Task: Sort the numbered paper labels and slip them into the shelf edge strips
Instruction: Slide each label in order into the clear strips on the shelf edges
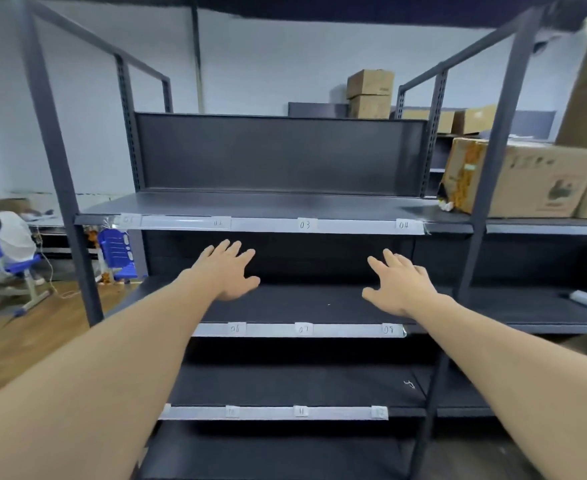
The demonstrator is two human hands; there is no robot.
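**Status: nothing held, numbering in place**

Landmark: middle strip point(299, 330). Above-left of it, left hand point(228, 270) splayed flat, holding nothing. Labels point(305, 225) sit in it and in the strips point(271, 224) above and below it, numbers rising rightward, likely for in-order reading. Above-right, right hand point(397, 285) equally spread, empty.

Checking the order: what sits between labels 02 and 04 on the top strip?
Only label 03, between label 02 and label 04; the head view shows it.
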